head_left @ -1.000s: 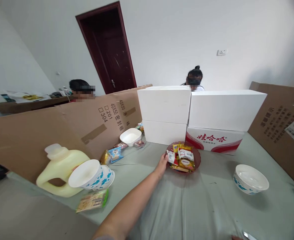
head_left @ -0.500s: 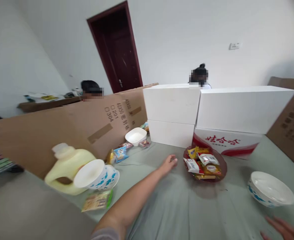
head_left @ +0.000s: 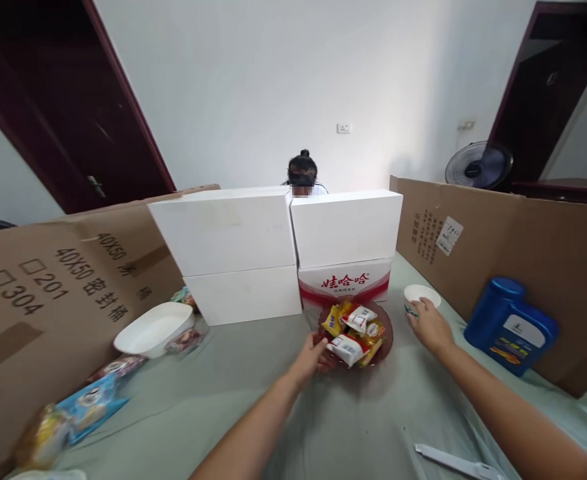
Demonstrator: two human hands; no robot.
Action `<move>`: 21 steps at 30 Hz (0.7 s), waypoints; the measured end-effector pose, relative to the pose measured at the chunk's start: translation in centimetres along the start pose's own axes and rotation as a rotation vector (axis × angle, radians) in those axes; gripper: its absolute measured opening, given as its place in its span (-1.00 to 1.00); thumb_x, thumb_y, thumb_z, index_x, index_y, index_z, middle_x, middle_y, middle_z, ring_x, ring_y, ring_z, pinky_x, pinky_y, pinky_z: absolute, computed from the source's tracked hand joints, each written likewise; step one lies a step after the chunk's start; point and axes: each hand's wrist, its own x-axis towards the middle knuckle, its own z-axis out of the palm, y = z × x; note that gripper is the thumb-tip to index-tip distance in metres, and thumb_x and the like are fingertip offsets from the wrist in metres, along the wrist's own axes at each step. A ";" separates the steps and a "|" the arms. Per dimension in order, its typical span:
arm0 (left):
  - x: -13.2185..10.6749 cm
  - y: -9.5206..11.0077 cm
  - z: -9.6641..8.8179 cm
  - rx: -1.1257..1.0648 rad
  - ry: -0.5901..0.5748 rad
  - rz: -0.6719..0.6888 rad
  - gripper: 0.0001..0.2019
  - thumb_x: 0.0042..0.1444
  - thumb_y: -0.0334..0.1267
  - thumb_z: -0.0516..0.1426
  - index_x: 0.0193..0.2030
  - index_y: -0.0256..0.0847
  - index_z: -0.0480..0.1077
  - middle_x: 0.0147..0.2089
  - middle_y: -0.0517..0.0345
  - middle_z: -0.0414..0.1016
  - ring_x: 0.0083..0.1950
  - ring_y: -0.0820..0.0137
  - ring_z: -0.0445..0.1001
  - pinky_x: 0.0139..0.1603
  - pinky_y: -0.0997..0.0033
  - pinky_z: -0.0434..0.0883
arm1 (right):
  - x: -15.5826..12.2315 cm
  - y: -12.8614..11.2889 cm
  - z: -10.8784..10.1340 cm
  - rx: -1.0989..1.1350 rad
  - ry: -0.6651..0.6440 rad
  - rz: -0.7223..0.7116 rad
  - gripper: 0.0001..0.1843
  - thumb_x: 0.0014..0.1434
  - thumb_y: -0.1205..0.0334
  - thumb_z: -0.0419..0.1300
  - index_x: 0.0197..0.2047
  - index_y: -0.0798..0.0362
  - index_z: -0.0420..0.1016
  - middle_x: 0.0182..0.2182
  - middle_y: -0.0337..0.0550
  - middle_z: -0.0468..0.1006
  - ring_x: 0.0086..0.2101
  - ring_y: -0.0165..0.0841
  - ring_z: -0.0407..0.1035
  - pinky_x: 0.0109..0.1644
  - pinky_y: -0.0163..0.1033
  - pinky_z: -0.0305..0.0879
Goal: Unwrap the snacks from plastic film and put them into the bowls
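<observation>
My left hand grips the left rim of a reddish see-through plate, thumb on top and fingers curled underneath. Several wrapped snacks in yellow and in white-and-red packets are heaped on it. To the right of the plate, my right hand pinches the near rim of a white bowl with a blue pattern. The bowl appears upright, and its inside is mostly out of sight. Just behind the plate is a white-and-red printed box.
White boxes are stacked at the back. Cardboard walls flank the table. On the right stands a blue bottle; a white strip-like tool lies in front. A white dish and snack packets sit left. Behind the boxes is a person.
The view has swung right. My left hand has reached the plate and taken its rim. My right hand has come to hold the bowl, which now appears farther back, beside the printed box.
</observation>
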 end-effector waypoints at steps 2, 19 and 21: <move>-0.3 -0.8 2.9 -0.071 -0.124 -0.008 -0.43 0.11 0.11 0.15 0.14 -0.18 0.17 0.02 -0.06 0.44 -0.43 0.45 0.54 -0.46 0.50 0.38 | -2.6 -2.0 0.0 0.044 0.030 -0.111 -0.62 0.34 0.13 -0.09 0.14 0.01 0.33 0.18 -0.02 0.30 0.07 -0.28 0.31 0.06 -0.26 0.26; -10.3 -4.6 7.4 0.372 -0.354 0.415 -0.64 0.06 -0.41 0.07 0.04 -0.18 0.33 0.15 -0.07 0.31 -0.22 0.43 0.43 -0.18 0.37 0.43 | -11.0 4.2 2.2 -0.168 -0.095 -0.087 -0.68 0.32 0.26 -0.12 -0.14 0.10 0.45 -0.19 0.09 0.47 -0.22 -0.17 0.43 -0.24 -0.18 0.27; -11.5 -5.0 6.3 0.389 -0.335 0.431 -0.71 0.08 -0.39 0.05 -0.03 -0.17 0.35 0.10 -0.05 0.34 -0.22 0.42 0.44 -0.19 0.38 0.44 | -10.0 4.1 2.4 -0.139 -0.099 -0.058 -0.67 0.31 0.27 -0.12 -0.12 0.14 0.44 -0.17 0.14 0.46 -0.19 -0.13 0.42 -0.19 -0.13 0.27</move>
